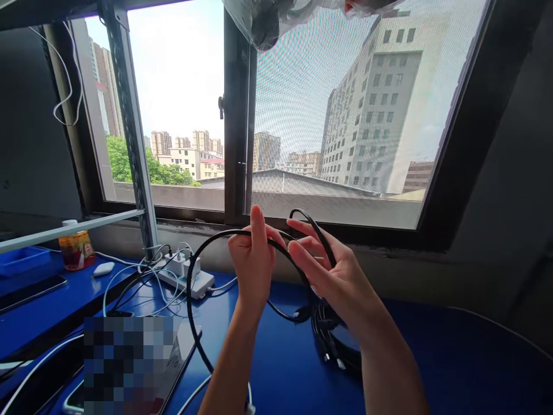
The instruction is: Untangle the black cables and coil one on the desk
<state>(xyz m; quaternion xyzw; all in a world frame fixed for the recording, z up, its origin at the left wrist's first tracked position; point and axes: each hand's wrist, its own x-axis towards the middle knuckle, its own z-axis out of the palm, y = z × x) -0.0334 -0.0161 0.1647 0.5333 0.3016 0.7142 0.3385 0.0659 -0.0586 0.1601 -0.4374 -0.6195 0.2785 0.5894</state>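
Left hand [253, 259] clamped on black cable [189, 282], apparently to steady its loop; right hand [334, 282], loosely parted, carries another bend. Coiled cables [318, 331] lie below the grip.

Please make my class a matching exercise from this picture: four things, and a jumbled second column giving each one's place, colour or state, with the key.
1. raised black cable
2. power strip
3. jar
4. table

A. blue
B. has plugs in it
C. beside a tray
D. looped at the left hand and right hand

Pairs: 1-D, 2-B, 3-C, 4-A
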